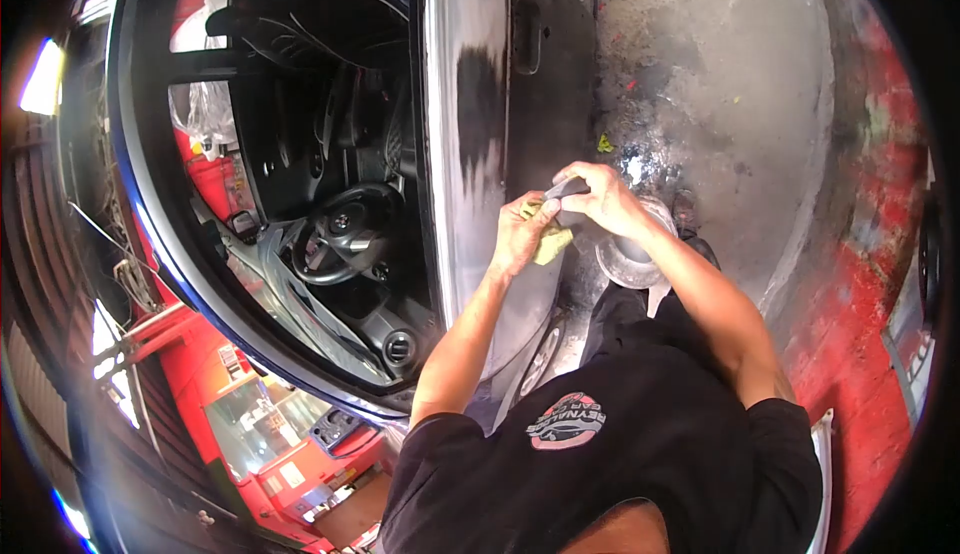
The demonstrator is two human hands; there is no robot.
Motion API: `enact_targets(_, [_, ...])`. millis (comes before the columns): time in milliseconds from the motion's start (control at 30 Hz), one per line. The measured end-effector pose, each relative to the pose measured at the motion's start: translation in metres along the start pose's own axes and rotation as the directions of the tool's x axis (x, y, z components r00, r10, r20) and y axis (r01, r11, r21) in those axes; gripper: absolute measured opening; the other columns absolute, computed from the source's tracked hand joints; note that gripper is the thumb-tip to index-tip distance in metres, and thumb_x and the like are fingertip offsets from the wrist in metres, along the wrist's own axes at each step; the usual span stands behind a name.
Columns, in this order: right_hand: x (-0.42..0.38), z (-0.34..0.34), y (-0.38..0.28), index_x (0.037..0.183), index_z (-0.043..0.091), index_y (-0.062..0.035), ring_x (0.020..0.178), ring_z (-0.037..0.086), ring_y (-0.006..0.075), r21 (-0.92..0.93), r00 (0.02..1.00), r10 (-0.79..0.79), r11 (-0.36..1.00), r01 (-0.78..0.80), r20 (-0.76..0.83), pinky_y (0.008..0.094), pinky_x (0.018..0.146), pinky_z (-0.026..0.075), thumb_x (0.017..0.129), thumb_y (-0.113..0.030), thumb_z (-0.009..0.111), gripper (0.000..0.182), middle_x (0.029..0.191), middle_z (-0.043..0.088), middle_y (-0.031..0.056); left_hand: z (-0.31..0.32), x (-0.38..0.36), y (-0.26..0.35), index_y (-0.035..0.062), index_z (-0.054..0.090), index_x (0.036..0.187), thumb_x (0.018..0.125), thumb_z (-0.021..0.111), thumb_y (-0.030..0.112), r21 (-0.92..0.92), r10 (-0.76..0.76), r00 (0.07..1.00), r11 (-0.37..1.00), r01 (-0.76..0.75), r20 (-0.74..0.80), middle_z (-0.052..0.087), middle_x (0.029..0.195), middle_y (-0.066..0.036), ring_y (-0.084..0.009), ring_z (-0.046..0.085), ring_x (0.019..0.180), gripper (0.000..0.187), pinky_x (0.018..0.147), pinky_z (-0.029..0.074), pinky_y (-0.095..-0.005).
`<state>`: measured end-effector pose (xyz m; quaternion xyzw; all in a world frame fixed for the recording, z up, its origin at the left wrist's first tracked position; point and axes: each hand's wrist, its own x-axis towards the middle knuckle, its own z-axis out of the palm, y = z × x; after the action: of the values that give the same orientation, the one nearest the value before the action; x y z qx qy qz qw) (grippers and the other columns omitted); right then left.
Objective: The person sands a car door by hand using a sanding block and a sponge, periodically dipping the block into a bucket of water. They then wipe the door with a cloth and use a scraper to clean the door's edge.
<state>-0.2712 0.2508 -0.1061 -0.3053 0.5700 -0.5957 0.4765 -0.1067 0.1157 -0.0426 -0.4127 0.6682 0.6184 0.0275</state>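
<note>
My left hand [518, 236] is closed around a yellow-green cloth [552, 246], part of which hangs below the fingers. Beside it, my right hand [603, 200] pinches a small dark grey piece [568, 189] that spans between both hands. Both hands are in front of the car door [530, 144], whose upper edge has bare, sanded-looking patches [470, 74]. Under my right forearm, a round metallic container [630, 262] is partly hidden.
Left of the hands, the open car window shows a steering wheel [348, 234] and seats. A wet grey floor [710, 104] stretches to the right, with a yellow-green scrap [605, 143] on it. Red cabinet-like furniture [225, 379] stands at lower left.
</note>
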Motion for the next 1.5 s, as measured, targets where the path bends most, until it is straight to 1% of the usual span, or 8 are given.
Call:
enact_targets(133, [-0.017,-0.048,-0.026,0.149,0.062,-0.001,0.114,0.07,0.0158,0.458,0.947,0.257,0.83,-0.319,0.193,0.0297,0.102,0.054,0.099,-0.02,0.077,0.055,0.124,0.075,0.0067,0.017,0.0,0.005,0.0041,0.069,0.111,0.106,0.071,0.015,-0.545,-0.15,0.974,0.838,0.032,-0.172,0.072,0.089,-0.004,-0.0136,0.07,0.069,0.012,0.062,0.061,-0.0314])
enact_targets(467, [-0.048,0.039,0.007,0.169,0.03,-0.0039,0.131,0.063,0.0228,0.942,0.961,0.21,0.319,0.107,-0.18,0.0373,0.113,0.046,0.097,-0.024,0.082,0.091,0.136,0.068,0.0118,0.031,0.005,-0.014,0.0045,0.064,0.12,0.107,0.07,0.022,-0.745,-0.139,0.99,0.663,0.07,-0.031,0.075,0.1,-0.008,-0.0195,0.075,0.077,0.022,0.062,0.065,-0.0366])
enact_targets(667, [-0.046,0.069,0.023,0.132,0.068,-0.0024,0.115,0.069,0.0187,0.543,0.898,-0.126,0.758,0.362,-0.423,0.033,0.101,0.054,0.097,-0.011,0.073,0.037,0.126,0.072,0.0119,0.009,-0.017,-0.048,0.0019,0.071,0.117,0.106,0.072,0.02,-0.49,-0.113,0.988,0.871,0.049,-0.102,0.076,0.096,-0.006,-0.0157,0.073,0.074,0.021,0.068,0.062,-0.0301])
enact_targets(733, [-0.023,0.059,0.019,0.13,0.068,-0.0013,0.101,0.071,0.016,0.577,0.856,0.237,0.812,0.086,-0.46,0.0319,0.093,0.057,0.091,0.0,0.073,0.04,0.114,0.076,0.009,-0.011,-0.046,-0.025,0.0013,0.075,0.101,0.104,0.072,0.016,-0.127,-0.076,0.985,0.99,0.056,-0.153,0.076,0.092,-0.009,-0.0183,0.073,0.079,0.016,0.071,0.059,-0.0333])
enact_targets(800, [0.014,0.061,0.043,0.137,0.067,-0.0031,0.096,0.071,0.0137,0.194,0.778,0.002,0.969,0.154,-0.629,0.0307,0.091,0.056,0.092,0.0,0.072,0.045,0.115,0.077,0.0058,-0.05,-0.065,-0.042,0.0026,0.075,0.105,0.097,0.076,0.014,0.555,0.537,0.844,0.703,-0.446,-0.002,0.075,0.105,-0.016,-0.0294,0.073,0.091,0.014,0.082,0.059,-0.0396])
enact_targets(900, [0.064,0.076,0.008,0.147,0.062,-0.0055,0.098,0.072,0.0181,-0.069,0.734,-0.174,0.983,0.171,-0.657,0.0326,0.094,0.056,0.097,-0.006,0.072,0.051,0.125,0.077,0.0114,-0.095,-0.091,-0.033,0.0041,0.073,0.112,0.083,0.081,0.01,0.78,0.582,0.776,0.358,-0.514,0.244,0.068,0.122,-0.019,-0.0384,0.068,0.107,0.031,0.093,0.057,-0.046])
enact_targets(1133, [0.172,0.163,0.009,0.165,0.037,0.0004,0.164,0.024,0.0418,-0.518,0.563,-0.586,0.802,0.298,-0.583,0.054,0.133,0.022,0.114,-0.029,0.052,0.061,0.175,0.027,0.0249,-0.169,-0.086,-0.041,0.0018,0.067,0.118,0.074,0.08,0.013,0.744,0.665,0.534,-0.048,-0.666,0.522,0.061,0.131,-0.023,-0.0454,0.062,0.123,0.048,0.116,0.048,-0.0578])
enact_targets(1500, [0.23,0.105,-0.016,0.169,0.028,0.0004,0.164,0.021,0.04,-0.546,0.657,-0.536,0.809,0.22,-0.531,0.05,0.135,0.018,0.114,-0.041,0.045,0.07,0.177,0.023,0.0254,-0.169,-0.079,-0.055,0.0026,0.067,0.112,0.075,0.074,0.008,0.695,0.715,0.524,0.075,-0.715,0.462,0.065,0.125,-0.02,-0.0418,0.064,0.12,0.038,0.113,0.049,-0.0594])
